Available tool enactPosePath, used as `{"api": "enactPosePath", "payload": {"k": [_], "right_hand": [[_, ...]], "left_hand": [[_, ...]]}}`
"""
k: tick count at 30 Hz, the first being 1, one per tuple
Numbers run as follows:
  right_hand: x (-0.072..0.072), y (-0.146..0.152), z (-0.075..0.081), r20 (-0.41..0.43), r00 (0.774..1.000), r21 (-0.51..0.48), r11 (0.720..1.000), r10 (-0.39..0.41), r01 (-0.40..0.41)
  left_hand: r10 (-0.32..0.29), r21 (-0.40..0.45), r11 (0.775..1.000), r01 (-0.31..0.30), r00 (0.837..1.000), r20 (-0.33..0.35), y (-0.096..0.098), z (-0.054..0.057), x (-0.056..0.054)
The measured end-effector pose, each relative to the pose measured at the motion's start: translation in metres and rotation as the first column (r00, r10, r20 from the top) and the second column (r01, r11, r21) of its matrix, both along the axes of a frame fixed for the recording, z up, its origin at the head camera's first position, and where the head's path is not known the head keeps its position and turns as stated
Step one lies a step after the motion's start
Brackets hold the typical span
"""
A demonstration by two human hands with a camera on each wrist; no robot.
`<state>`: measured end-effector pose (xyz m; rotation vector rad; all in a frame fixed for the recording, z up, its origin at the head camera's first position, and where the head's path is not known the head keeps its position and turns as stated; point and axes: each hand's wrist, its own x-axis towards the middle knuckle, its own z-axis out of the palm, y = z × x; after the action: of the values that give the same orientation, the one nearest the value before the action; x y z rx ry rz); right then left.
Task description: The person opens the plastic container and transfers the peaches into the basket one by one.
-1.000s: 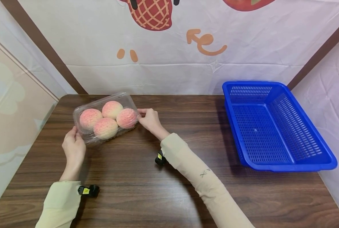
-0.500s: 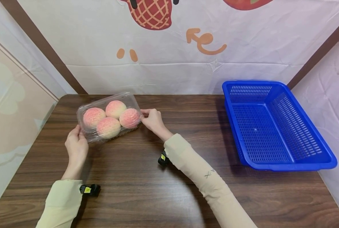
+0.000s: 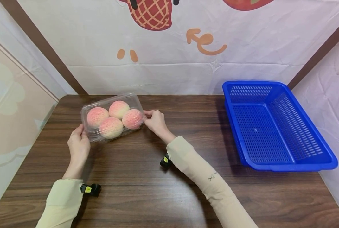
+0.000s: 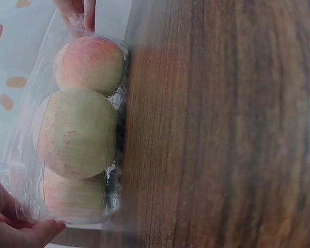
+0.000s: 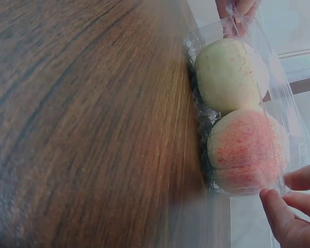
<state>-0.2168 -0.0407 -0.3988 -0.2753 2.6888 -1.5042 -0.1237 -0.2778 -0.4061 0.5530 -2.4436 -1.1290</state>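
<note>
A clear plastic clamshell box [image 3: 90,133] with several pink and cream peaches [image 3: 111,127] inside sits at the back left of the table, slightly turned. My left hand [image 3: 79,144] grips its near left end, thumb and fingers at the rim. At the opposite end, my right hand [image 3: 156,123] pinches the box's edge between thumb and fingers. The left wrist view shows the peaches [image 4: 78,133] through the lid, close over the wood. In the right wrist view, the right fingertips [image 5: 273,201] press on the clear lip beside a reddish peach [image 5: 245,150].
A blue perforated plastic basket [image 3: 289,167] stands on the right side of the brown wooden table [image 3: 135,190]. Behind the table hangs a white printed cloth [image 3: 169,76], with more cloth at both sides. Small black cameras [image 3: 91,189] are strapped to the wrists.
Both hands and the box of peaches have shifted a little to the right, with the grip at both ends kept. The blue basket stays put.
</note>
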Motion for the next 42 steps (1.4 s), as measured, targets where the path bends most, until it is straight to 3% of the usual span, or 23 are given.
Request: {"api": "enactPosePath", "payload": {"k": [42], "right_hand": [[0.011,0.030,-0.001,-0.034,0.997,-0.024,0.998,-0.064,0.063]], "left_hand": [[-0.123,-0.044,0.991,0.122,0.992,-0.014,0.020,0.001,-0.012]]}}
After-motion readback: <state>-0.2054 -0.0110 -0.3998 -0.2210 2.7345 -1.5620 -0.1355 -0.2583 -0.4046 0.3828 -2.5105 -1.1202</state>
